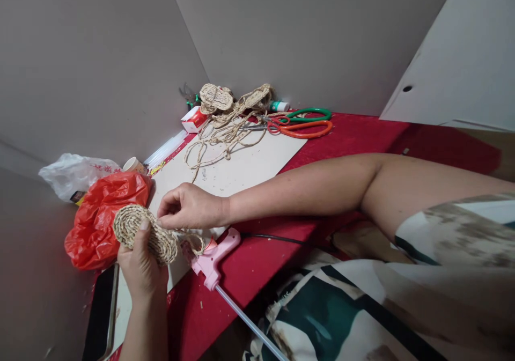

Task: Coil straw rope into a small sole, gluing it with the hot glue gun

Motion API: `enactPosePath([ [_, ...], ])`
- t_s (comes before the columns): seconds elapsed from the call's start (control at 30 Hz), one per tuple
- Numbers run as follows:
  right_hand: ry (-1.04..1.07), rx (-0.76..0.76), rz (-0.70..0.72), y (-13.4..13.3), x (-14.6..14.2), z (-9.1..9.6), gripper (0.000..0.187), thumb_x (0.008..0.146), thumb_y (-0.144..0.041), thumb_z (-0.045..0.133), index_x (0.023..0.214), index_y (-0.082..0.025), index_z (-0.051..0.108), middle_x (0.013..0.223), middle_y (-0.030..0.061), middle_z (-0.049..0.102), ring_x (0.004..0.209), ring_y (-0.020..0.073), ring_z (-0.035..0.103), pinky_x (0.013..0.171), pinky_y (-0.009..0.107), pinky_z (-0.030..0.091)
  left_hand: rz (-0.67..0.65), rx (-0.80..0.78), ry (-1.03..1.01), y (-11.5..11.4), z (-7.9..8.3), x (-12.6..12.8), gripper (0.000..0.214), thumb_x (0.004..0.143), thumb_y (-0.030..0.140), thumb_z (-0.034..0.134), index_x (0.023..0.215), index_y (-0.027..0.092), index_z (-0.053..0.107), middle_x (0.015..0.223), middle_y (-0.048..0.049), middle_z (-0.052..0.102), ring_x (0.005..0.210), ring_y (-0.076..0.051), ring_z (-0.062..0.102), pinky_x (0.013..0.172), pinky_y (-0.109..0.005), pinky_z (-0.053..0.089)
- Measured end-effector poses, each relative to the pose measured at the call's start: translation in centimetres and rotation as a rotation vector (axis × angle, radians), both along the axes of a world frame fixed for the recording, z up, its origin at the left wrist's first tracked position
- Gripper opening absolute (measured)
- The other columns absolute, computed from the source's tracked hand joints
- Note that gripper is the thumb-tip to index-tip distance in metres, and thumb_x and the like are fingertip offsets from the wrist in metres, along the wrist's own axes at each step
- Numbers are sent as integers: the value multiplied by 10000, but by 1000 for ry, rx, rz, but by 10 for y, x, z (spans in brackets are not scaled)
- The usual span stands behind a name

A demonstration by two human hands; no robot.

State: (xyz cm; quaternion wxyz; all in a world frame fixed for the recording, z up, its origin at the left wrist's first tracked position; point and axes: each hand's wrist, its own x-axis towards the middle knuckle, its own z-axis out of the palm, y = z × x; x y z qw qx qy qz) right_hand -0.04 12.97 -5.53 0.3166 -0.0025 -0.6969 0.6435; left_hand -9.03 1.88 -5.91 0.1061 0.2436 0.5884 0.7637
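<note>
My left hand (141,262) grips a sole-shaped piece of coiled straw cord (129,227), thumb on top and fingers behind. At the upper edge of this piece, the fingers of my right hand (192,206) are pinched together; what lies between them is too small to make out. A loose loop of straw cord (196,242) runs from the piece's right end. Just under that loop lies a pink glue gun (217,259), with a clear glue stick (249,321) sticking out of its back.
An orange-red plastic bag (107,219) and a phone (100,312) are at the left. Farther back are tangled straw cord (225,135), another coiled straw piece (216,98), orange-and-green-handled scissors (308,130) and glue sticks (167,149). A white board (225,176) covers part of the red table (354,135); grey walls stand behind.
</note>
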Motion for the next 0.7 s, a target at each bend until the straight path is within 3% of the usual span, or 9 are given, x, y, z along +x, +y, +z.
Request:
enactPosePath([
  [0.43, 115, 291, -110, 1, 4, -4, 55, 753, -132, 543, 719, -124, 586, 660, -12, 579, 644, 68, 502, 652, 200, 410, -57, 18, -3, 0, -2, -1, 274, 667, 228, 736, 927, 168, 678, 855, -9, 661, 737, -140, 627, 686, -257, 513],
  [0.7, 139, 315, -125, 2, 0, -6, 89, 762, -122, 549, 739, -91, 629, 693, 13, 615, 650, 68, 529, 657, 196, 420, -48, 25, 0, 0, -4, 2, 256, 668, 190, 725, 917, 154, 678, 850, -15, 667, 747, -138, 628, 703, -252, 510],
])
